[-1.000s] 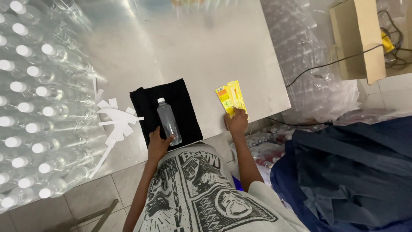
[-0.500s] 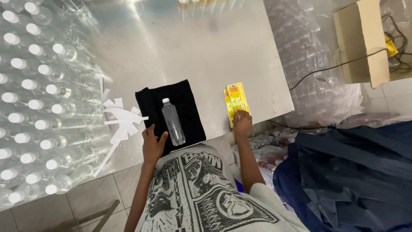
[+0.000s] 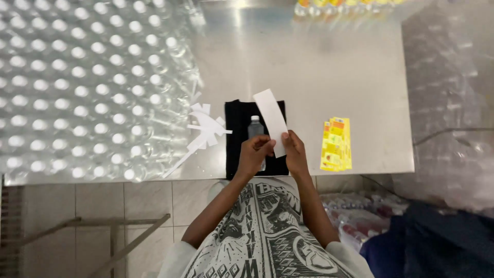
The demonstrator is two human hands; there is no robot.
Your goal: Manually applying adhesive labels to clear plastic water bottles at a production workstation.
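Observation:
My left hand (image 3: pixel 256 153) and my right hand (image 3: pixel 294 150) meet over a black cloth (image 3: pixel 236 128) near the front edge of a steel table (image 3: pixel 319 67). Both pinch the lower end of a long white paper strip (image 3: pixel 271 119), which stands up and leans away from me. A small clear water bottle with a white cap (image 3: pixel 254 126) lies on the cloth, partly hidden behind my left hand. A stack of yellow labels (image 3: pixel 337 143) lies on the table to the right of my right hand.
Rows of capped clear bottles (image 3: pixel 77 92) fill the left of the table. A heap of loose white paper strips (image 3: pixel 206 128) lies beside the cloth. Labelled bottles (image 3: pixel 339 6) stand at the far edge. Plastic-wrapped bottle packs (image 3: pixel 447 103) sit to the right.
My right hand left the yellow labels and came to the middle. Both hands now hold up a white strip over the bottle, which my left hand no longer grips.

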